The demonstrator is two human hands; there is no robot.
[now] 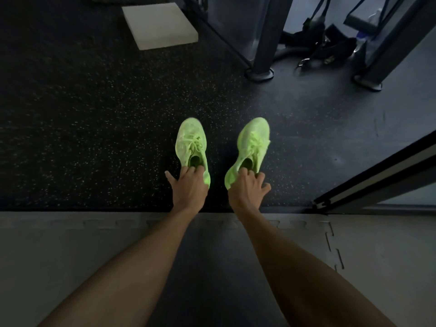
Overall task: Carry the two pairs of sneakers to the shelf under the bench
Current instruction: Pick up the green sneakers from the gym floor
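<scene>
Two neon green sneakers show in the middle of the head view, toes pointing away from me. My left hand (188, 185) grips the heel collar of the left sneaker (191, 143), fingers tucked into its opening. At the same height my right hand (247, 187) holds the right sneaker (253, 143) by its heel, and that shoe tilts to the right. Both shoes are over the dark speckled floor; I cannot tell whether they touch it. No second pair, bench or shelf is in view.
A white foam block (160, 25) lies on the speckled floor (82, 114) at the back left. Dark machine posts (262, 43) and tangled straps (323, 43) stand at the back right. A grey puzzle mat (59, 251) lies under my arms. A dark door frame (377, 175) angles in from the right.
</scene>
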